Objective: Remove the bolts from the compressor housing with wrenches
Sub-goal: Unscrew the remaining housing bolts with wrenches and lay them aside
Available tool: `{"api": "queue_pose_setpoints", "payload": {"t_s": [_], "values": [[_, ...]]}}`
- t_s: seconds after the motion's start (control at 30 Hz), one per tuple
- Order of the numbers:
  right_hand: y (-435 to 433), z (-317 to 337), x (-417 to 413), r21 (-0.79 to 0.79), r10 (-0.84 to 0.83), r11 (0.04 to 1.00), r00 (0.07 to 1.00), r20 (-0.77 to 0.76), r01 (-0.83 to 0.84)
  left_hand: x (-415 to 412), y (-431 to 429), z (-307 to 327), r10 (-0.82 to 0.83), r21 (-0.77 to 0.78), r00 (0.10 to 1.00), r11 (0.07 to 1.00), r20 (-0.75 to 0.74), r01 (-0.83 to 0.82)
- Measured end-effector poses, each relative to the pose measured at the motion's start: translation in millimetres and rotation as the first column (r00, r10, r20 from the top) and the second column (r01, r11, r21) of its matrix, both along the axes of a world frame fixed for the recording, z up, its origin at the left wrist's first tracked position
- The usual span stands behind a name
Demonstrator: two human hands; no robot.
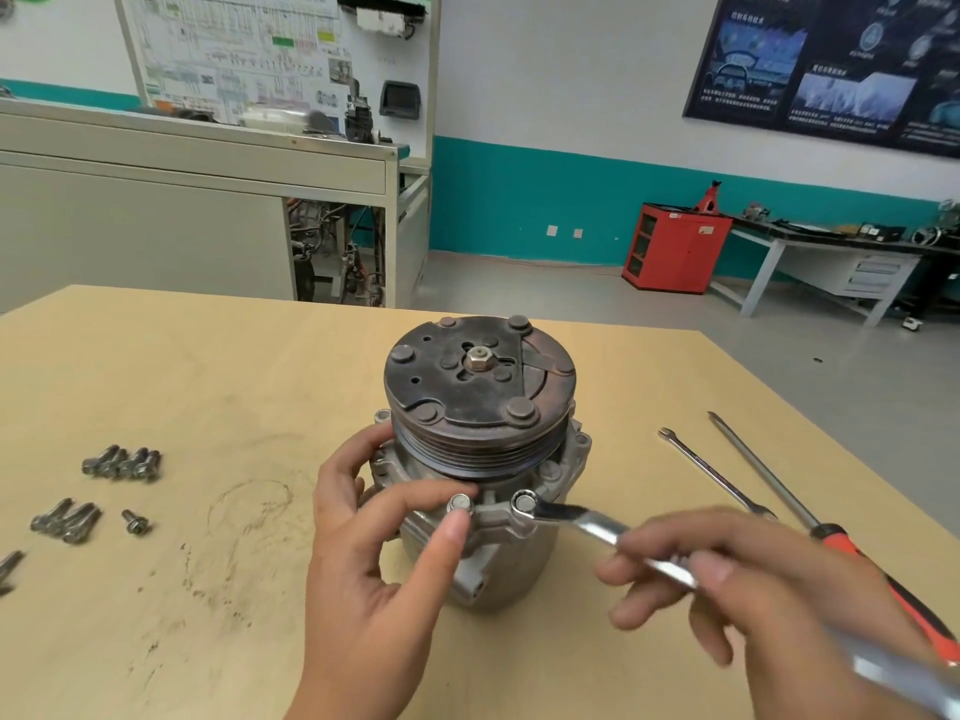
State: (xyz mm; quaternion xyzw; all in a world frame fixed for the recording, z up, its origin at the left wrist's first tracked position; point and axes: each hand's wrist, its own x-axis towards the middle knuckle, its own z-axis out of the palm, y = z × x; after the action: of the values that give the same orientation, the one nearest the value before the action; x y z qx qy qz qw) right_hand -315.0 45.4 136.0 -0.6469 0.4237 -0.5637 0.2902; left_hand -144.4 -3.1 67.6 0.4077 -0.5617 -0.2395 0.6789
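Two bolts show on the near flange of the compressor housing [493, 543]. The housing stands upright near the middle of the table [208, 381], with its long axis vertical and the pulley [478, 387] facing up. I think it stands this way so that the bolt heads look upward and a wrench can drop on them from above and swing flat.

Your left hand [363, 563] is curled round the left side of the housing. Its fingers lie on the flange and the thumb tip touches the left bolt [460, 504]. This grip probably stops the body from turning when you pull.

Your right hand [753, 589] pinches the wrench [587, 522] between thumb and fingers, far down the handle, which gives more leverage. The ring end sits over the right bolt [523, 501]. The handle points away from the housing toward your right side, almost level with the table.

On your left lie the loose bolts [122, 464] in small groups, well apart from the housing, so part of the work seems done. On your right a spare wrench [711, 472] and a screwdriver [769, 480] lie side by side, near your hand. Before you pull, check that the ring is fully down on the head. I cannot tell this from here.
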Motion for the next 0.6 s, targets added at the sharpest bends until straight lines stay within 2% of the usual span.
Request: {"api": "queue_pose_setpoints", "payload": {"t_s": [0.07,0.13,0.23,0.27,0.33,0.4,0.43,0.5,0.57,0.6], "values": [[-24,12,-14,0.083,0.141,0.985,0.984,0.109,-0.15,0,-1,1,0.007,0.023,0.999,1.0,-0.033,-0.006],[-56,22,-26,0.205,0.292,0.925,0.944,0.152,-0.319,0,-2,3,0.029,0.048,0.998,0.999,-0.06,-0.026],[-104,33,-31,0.367,0.52,0.736,0.822,0.232,-0.569,-2,-4,5,0.067,0.084,0.996,0.995,-0.056,-0.062],[-115,32,-29,0.383,0.568,0.681,0.781,0.26,-0.624,-3,-4,6,0.072,0.087,0.996,0.994,-0.045,-0.067],[-124,26,-28,0.353,0.59,0.638,0.729,0.347,-0.684,-2,-3,6,0.08,0.072,0.997,0.994,0.008,-0.081],[-119,16,-30,0.214,0.579,0.616,0.62,0.529,-0.758,-1,0,5,0.064,0.047,0.997,0.997,0.046,-0.067],[-110,10,-32,0.118,0.55,0.657,0.58,0.6,-0.745,0,2,4,0.046,0.04,0.998,0.998,0.051,-0.048],[-78,-2,-36,0.064,0.42,0.787,0.608,0.673,-0.614,1,4,1,0.018,0.029,0.999,0.999,0.049,-0.02],[-42,-17,-30,0.058,0.199,0.953,0.757,0.623,-0.298,0,3,0,0.014,0.023,1.0,1.0,0.015,-0.015],[-27,-24,-23,0.043,0.145,0.978,0.813,0.564,-0.204,-1,2,1,0.02,0.032,1.0,0.999,-0.007,-0.02]]}}
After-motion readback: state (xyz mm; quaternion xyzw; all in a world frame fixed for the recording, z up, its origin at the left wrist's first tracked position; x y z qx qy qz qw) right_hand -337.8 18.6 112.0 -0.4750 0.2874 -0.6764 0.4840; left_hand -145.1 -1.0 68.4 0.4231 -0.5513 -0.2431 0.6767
